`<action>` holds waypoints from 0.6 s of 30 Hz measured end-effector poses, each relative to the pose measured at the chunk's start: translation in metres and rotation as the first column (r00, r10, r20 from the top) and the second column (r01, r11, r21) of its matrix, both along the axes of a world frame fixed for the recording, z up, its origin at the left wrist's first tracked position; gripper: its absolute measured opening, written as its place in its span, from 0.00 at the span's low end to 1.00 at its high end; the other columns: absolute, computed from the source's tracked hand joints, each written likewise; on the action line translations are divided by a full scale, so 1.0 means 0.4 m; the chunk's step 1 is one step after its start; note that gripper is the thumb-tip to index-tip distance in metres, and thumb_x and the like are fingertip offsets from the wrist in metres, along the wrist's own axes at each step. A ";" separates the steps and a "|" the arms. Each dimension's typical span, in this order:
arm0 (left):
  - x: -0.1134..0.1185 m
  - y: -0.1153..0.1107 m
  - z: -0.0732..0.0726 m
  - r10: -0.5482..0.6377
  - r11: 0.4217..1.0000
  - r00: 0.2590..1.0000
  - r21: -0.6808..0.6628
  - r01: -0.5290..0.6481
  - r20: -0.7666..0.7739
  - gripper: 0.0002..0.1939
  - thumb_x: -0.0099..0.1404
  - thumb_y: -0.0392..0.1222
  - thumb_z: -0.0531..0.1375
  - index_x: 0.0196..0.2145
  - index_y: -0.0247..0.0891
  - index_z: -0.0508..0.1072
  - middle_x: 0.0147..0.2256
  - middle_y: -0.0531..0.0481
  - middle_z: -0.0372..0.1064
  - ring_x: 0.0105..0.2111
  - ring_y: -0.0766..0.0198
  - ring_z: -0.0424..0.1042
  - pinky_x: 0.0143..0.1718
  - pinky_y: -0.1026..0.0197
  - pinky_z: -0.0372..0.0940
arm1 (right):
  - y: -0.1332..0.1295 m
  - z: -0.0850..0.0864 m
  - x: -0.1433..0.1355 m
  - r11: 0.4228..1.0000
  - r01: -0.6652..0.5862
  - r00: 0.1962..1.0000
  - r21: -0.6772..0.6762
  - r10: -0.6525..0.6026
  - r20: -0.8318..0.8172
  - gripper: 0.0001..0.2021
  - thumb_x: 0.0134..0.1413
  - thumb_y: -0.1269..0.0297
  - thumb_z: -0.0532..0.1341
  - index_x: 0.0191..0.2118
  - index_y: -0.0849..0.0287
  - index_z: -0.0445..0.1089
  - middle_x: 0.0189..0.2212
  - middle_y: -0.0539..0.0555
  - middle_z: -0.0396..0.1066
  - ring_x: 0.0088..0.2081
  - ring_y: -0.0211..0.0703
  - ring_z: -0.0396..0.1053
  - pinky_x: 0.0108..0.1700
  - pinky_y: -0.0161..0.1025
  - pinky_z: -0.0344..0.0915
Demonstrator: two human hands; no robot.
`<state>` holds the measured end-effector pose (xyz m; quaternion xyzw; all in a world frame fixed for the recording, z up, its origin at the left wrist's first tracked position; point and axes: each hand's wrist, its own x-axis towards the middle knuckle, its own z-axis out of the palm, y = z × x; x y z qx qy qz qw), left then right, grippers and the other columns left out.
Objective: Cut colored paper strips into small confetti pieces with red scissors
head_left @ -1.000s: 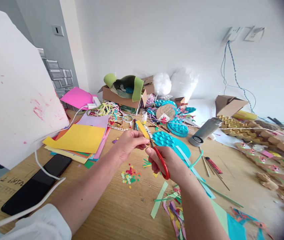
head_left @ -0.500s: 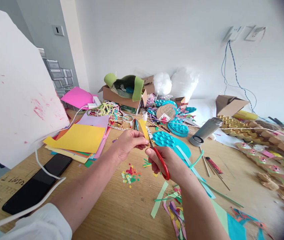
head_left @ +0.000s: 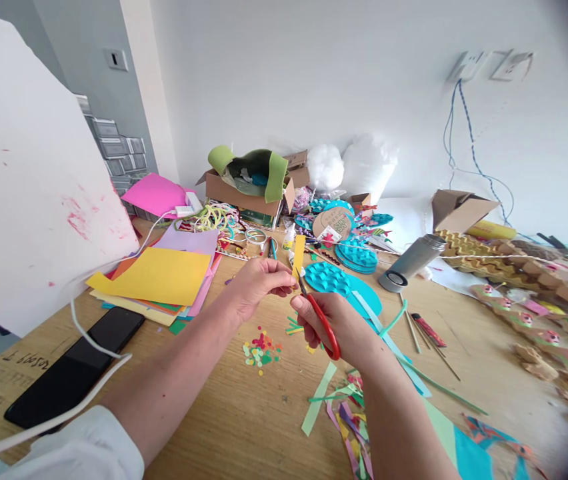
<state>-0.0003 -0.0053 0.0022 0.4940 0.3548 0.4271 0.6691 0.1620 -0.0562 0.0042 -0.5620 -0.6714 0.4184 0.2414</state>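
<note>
The left hand (head_left: 257,287) pinches a narrow yellow paper strip (head_left: 299,251) above the wooden table (head_left: 214,417), where red-handled metal scissors (head_left: 329,325), gripped by the right hand (head_left: 357,328), could nick it if the strip twists.

Through my feed I counted two hands (head_left: 331,320) — one pair of scissors (head_left: 333,335), one phone (head_left: 77,367), one flask (head_left: 413,261), two wall sockets (head_left: 468,66).

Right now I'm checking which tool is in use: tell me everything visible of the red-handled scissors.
The scissors have a glossy, plastic-looking red handle and grey, metal-looking blades. The right hand holds them above the table, fingers hiding part of the handle. The blades point away and slightly left, meeting the yellow strip beside the left hand.
</note>
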 end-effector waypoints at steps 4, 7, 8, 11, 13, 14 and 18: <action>0.002 -0.002 0.001 -0.018 1.000 1.000 0.016 0.019 -0.016 0.08 0.45 0.40 0.65 0.23 0.32 0.74 0.24 0.50 0.70 0.25 0.68 0.67 0.32 0.62 0.61 | 0.002 0.000 -0.002 1.000 0.015 1.000 -0.003 -0.015 -0.007 0.25 0.55 0.40 0.56 0.24 0.59 0.64 0.15 0.50 0.67 0.16 0.36 0.65 0.17 0.30 0.57; 0.002 -0.003 0.001 -0.003 1.000 1.000 0.017 0.003 -0.016 0.08 0.44 0.40 0.65 0.23 0.33 0.74 0.24 0.50 0.71 0.25 0.67 0.67 0.32 0.62 0.61 | 0.001 -0.002 0.000 1.000 0.009 1.000 0.005 -0.009 -0.005 0.24 0.55 0.40 0.56 0.24 0.59 0.64 0.16 0.51 0.68 0.16 0.36 0.65 0.17 0.30 0.56; 0.002 -0.003 0.001 0.000 1.000 1.000 0.017 0.000 -0.020 0.08 0.44 0.40 0.65 0.23 0.33 0.74 0.23 0.50 0.71 0.25 0.67 0.67 0.32 0.62 0.61 | 0.001 -0.002 0.001 1.000 0.005 1.000 0.007 -0.005 -0.005 0.24 0.55 0.41 0.56 0.24 0.59 0.64 0.16 0.51 0.68 0.17 0.36 0.65 0.17 0.30 0.57; 0.000 -0.002 0.001 -0.010 0.999 0.999 0.030 0.011 -0.033 0.07 0.44 0.39 0.65 0.22 0.33 0.74 0.23 0.50 0.70 0.25 0.67 0.67 0.32 0.61 0.61 | 0.000 -0.002 0.002 1.000 -0.006 1.000 0.016 0.006 0.008 0.23 0.56 0.41 0.56 0.25 0.59 0.64 0.16 0.51 0.68 0.18 0.36 0.66 0.19 0.30 0.58; -0.002 -0.001 0.000 -0.021 0.999 0.999 0.038 0.022 -0.035 0.07 0.44 0.39 0.65 0.22 0.33 0.74 0.23 0.50 0.70 0.25 0.67 0.67 0.32 0.61 0.61 | 0.001 -0.001 0.003 1.000 -0.011 1.000 0.020 0.010 0.027 0.23 0.56 0.41 0.56 0.25 0.59 0.64 0.16 0.51 0.68 0.18 0.36 0.65 0.19 0.31 0.58; -0.003 -0.001 -0.001 -0.024 0.999 0.999 0.040 0.026 -0.035 0.07 0.44 0.39 0.65 0.22 0.33 0.74 0.23 0.50 0.71 0.25 0.67 0.67 0.33 0.60 0.62 | 0.001 -0.001 0.003 1.000 -0.013 0.999 0.022 0.012 0.036 0.23 0.56 0.41 0.56 0.25 0.59 0.65 0.16 0.51 0.68 0.17 0.36 0.65 0.19 0.31 0.57; -0.004 0.002 -0.003 -0.032 0.998 0.999 0.044 0.033 -0.036 0.07 0.44 0.39 0.65 0.22 0.33 0.75 0.23 0.49 0.71 0.26 0.66 0.68 0.35 0.60 0.62 | 0.003 -0.002 0.003 1.000 -0.022 0.999 0.021 0.022 0.039 0.23 0.56 0.42 0.56 0.25 0.58 0.64 0.15 0.50 0.67 0.17 0.36 0.64 0.19 0.31 0.57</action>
